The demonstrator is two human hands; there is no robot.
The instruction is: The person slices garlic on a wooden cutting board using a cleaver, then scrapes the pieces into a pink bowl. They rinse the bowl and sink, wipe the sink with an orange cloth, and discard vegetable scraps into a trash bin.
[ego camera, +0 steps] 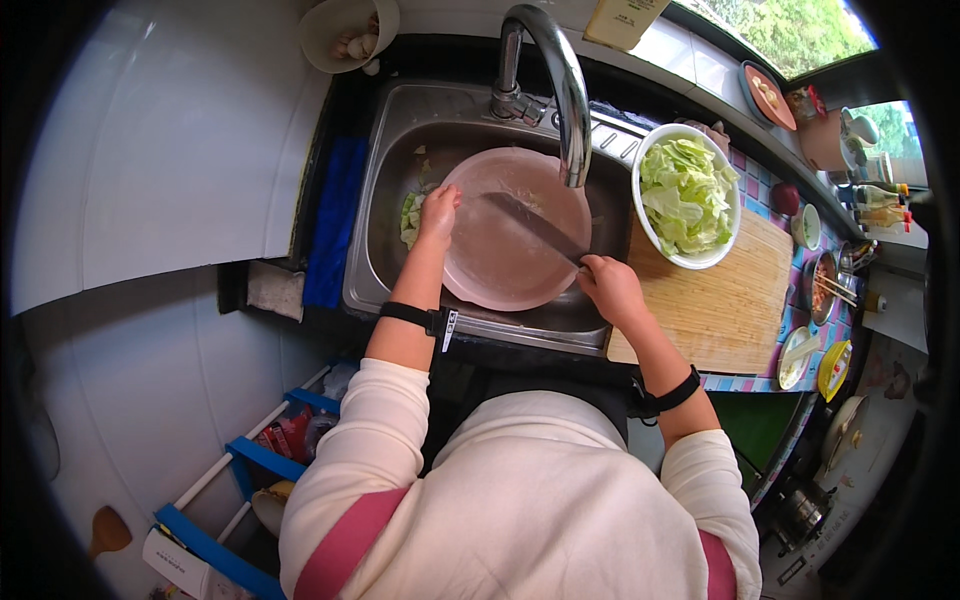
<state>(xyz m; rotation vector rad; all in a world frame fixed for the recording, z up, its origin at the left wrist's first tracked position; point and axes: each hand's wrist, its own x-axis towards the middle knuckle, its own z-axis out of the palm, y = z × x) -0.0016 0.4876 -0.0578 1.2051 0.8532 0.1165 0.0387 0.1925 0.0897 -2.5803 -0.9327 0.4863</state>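
Observation:
A large pink basin (502,277) sits in the stainless steel sink (360,259), with what looks like water in it. My left hand (439,213) grips the basin's left rim, its fingers partly hidden. In my right hand (615,289) is the handle of a kitchen knife (541,229); its broad dark blade points up and left across the basin. The chrome faucet (574,135) arches over the basin's upper right side. Leaf scraps (410,219) lie in the sink beside my left hand. A white bowl (640,196) of torn lettuce (686,195) rests at the right, over the cutting board's corner.
The wooden cutting board (697,322) adjoins the sink's right edge. Farther right are a red round fruit or vegetable (785,199), a bowl with chopsticks (821,285) and a plate (793,360). A blue cloth (334,225) hangs left of the sink; garlic (360,46) fills a container above.

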